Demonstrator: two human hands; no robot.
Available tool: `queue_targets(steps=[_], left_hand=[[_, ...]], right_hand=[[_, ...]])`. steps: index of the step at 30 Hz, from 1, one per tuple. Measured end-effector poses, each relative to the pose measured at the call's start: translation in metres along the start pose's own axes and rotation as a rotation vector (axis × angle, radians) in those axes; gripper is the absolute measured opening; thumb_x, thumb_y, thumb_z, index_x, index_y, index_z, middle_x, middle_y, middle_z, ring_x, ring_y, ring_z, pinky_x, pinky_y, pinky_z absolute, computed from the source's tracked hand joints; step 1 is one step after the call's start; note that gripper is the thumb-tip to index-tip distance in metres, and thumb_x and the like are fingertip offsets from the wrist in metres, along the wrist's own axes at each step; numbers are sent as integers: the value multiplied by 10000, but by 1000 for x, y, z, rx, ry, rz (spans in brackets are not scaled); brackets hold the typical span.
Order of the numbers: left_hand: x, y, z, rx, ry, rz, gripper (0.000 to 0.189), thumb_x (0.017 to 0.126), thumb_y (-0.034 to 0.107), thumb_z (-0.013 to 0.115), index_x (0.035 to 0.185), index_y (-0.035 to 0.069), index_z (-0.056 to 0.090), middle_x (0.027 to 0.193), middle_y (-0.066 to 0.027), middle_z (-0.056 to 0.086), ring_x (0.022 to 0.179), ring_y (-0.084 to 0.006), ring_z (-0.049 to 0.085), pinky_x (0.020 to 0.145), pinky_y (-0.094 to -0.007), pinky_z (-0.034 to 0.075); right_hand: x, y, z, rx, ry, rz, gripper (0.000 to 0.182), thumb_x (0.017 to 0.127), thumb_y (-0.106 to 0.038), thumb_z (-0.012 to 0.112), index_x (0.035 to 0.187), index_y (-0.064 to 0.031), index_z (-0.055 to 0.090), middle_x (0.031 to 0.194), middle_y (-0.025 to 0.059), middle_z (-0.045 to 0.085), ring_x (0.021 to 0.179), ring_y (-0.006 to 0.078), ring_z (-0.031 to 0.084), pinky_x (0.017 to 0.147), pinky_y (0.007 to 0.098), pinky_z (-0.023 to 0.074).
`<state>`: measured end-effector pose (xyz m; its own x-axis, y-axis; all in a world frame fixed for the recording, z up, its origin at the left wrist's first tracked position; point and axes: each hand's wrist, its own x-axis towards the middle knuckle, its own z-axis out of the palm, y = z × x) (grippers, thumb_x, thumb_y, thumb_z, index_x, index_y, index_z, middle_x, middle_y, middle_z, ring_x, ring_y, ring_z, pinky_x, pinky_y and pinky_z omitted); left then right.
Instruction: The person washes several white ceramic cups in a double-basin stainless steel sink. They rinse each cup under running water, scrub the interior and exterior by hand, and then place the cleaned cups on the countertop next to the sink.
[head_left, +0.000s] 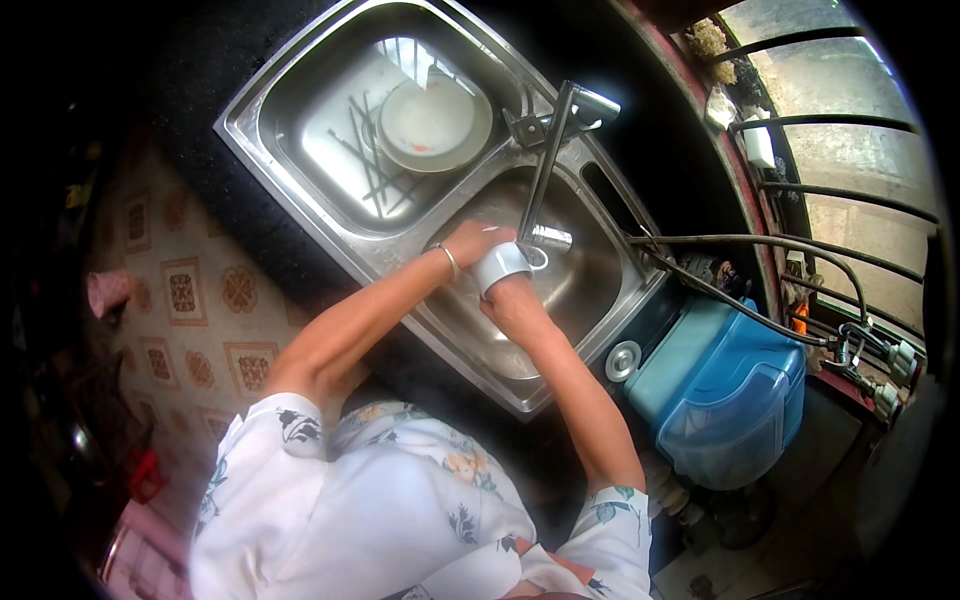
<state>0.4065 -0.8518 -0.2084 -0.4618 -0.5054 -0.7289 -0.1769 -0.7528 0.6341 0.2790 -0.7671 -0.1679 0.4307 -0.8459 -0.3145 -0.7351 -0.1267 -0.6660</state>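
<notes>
A white mug (501, 264) is held over the right-hand basin (589, 307) of a steel double sink. My left hand (484, 241) grips it around the base and side, a bangle on that wrist. The mug lies tilted, its mouth facing me and its handle to the right. My right hand (513, 304) reaches into the mouth; its fingers are hidden inside, so whether they hold anything does not show. Just beyond the mug hangs the spout of a faucet (551, 238). In the left-hand basin (300, 97), white bowls (429, 116) sit in water beside several chopsticks (367, 154).
A blue lidded plastic container (731, 405) stands right of the sink, with a round metal sink strainer (622, 361) nearby. A hose (731, 240) runs to taps (862, 352) by the barred window (862, 150). Dark countertop (195, 97) borders the sink; patterned flooring (210, 300) lies left.
</notes>
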Motion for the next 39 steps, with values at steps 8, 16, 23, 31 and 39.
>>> queue_targets(steps=[8,16,23,31,39], left_hand=[[-20,14,2,-70,-90,277,431,883,432,555,1180,123,599,878,27,617,736,-44,546,557,-208,445],[-8,7,-1,300,-147,285,313,857,322,607,1058,90,666,826,-20,625,662,-99,589,501,-238,489],[14,42,-15,311,-343,-124,678,821,707,409,995,102,662,940,-120,662,762,-223,672,462,-290,529],[16,2,13,-122,-174,232,570,855,553,542,1236,129,517,1107,-80,597,968,-216,600,719,-379,550],[20,-16,11,-21,-47,-86,453,860,491,556,1085,105,633,918,-69,634,755,-195,639,531,-342,551]], right_hand=[[6,-26,-12,1739,569,361,218,910,-142,572,1105,-51,539,1089,46,575,974,131,541,827,326,438],[-15,-25,9,93,391,-46,366,820,-85,599,1167,-4,514,1153,159,543,1069,325,521,938,393,407],[6,14,1,-197,299,157,396,734,-33,621,1125,-6,561,1153,191,543,1022,366,550,888,441,449],[10,13,2,1794,615,190,327,899,-109,549,1215,-38,507,1187,46,560,1099,167,525,973,327,386],[-18,13,-4,-88,57,63,393,720,-80,643,1091,3,548,1050,193,548,1004,394,511,906,437,411]])
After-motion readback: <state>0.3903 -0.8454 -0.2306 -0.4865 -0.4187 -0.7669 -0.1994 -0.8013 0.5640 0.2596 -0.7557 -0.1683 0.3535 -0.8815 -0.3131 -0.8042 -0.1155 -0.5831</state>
